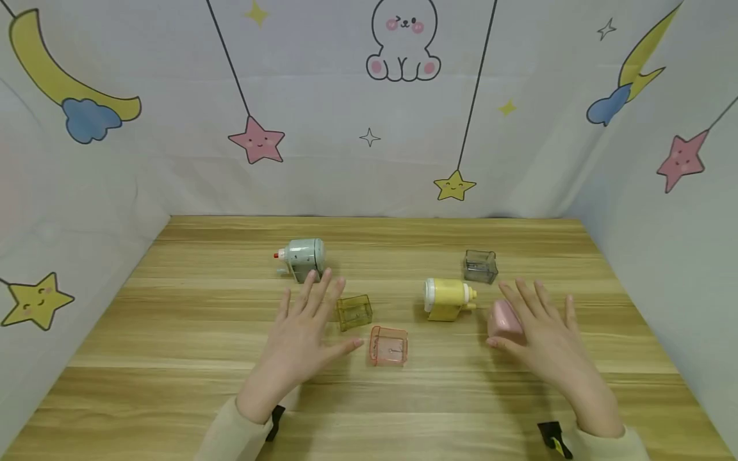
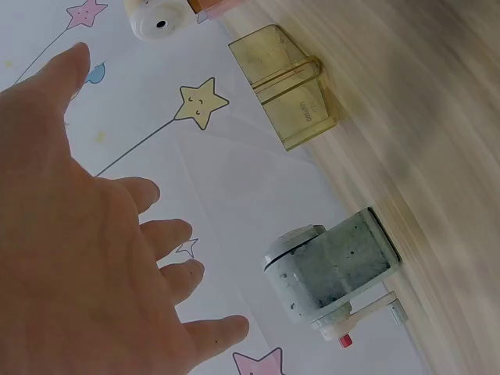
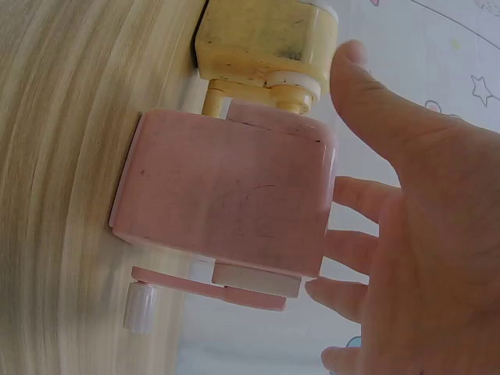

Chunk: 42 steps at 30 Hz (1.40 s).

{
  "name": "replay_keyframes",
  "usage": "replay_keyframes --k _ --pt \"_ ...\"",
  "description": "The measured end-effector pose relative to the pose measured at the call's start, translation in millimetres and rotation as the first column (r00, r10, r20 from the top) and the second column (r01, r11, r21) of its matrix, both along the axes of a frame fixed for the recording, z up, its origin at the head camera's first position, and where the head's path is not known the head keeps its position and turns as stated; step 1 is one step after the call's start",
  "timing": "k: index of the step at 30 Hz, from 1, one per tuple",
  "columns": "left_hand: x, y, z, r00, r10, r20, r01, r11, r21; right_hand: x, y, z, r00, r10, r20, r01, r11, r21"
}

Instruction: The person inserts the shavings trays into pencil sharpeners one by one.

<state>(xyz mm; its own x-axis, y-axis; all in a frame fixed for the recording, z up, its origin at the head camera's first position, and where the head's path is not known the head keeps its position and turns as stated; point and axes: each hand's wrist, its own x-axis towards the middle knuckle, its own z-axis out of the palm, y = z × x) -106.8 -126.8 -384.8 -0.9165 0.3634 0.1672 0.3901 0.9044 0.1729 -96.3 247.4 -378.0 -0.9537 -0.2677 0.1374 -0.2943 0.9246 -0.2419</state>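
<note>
Fingers spread, my left hand (image 1: 296, 346) is held over the left part of the table. Beyond its fingertips stands a pale blue-green crank pencil sharpener (image 1: 305, 256); a clear yellow shavings drawer (image 1: 354, 312) lies to its right. A clear pink-red drawer (image 1: 389, 347) is just past the left thumb. My right hand (image 1: 544, 339), also spread, is over and beside a pink crank pencil sharpener (image 3: 230, 187), partly hiding it in the head view. Whether it touches the sharpener I cannot tell. Left of it stands a yellow crank pencil sharpener (image 1: 446, 298).
A clear grey drawer (image 1: 480, 266) lies at the back right of the wood-grain table (image 1: 403, 416). Printed white cloth (image 1: 323, 173) hangs along the back and both sides. Dark straps (image 1: 555, 438) show at the wrists.
</note>
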Motion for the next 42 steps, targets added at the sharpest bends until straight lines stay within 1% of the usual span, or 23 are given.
replay_keyframes --k 4,10,19,22,27,31,42 --pt "1.2 0 -1.5 1.0 -0.024 0.0 0.024 1.0 -0.01 0.2 1 -1.7 1.0 0.012 0.003 -0.012 1.0 -0.004" --pt "1.7 3 -3.4 0.999 -0.052 -0.007 0.052 0.998 0.022 -1.1 4 -3.8 1.0 0.026 -0.001 -0.026 1.0 -0.018" --pt "6.8 11 -7.4 0.995 -0.096 0.019 0.095 0.995 0.031 -4.1 6 -6.1 1.0 0.019 0.017 -0.018 0.999 -0.033" --pt "8.1 14 -9.3 0.994 -0.106 0.009 0.105 0.994 0.038 -4.8 6 -6.8 1.0 0.018 0.021 -0.017 0.999 -0.035" --pt "8.1 16 -10.8 0.991 -0.131 -0.027 0.132 0.989 0.067 -5.6 7 -8.1 1.0 0.02 0.024 -0.019 0.999 -0.041" --pt "7.4 17 -11.4 0.988 -0.147 -0.034 0.15 0.985 0.083 -6.1 7 -9.5 0.999 0.022 0.025 -0.021 0.999 -0.049" --pt "6.7 23 -13.5 0.977 -0.201 -0.069 0.207 0.975 0.085 -7.9 7 -11.7 0.999 0.024 0.025 -0.022 0.998 -0.06"
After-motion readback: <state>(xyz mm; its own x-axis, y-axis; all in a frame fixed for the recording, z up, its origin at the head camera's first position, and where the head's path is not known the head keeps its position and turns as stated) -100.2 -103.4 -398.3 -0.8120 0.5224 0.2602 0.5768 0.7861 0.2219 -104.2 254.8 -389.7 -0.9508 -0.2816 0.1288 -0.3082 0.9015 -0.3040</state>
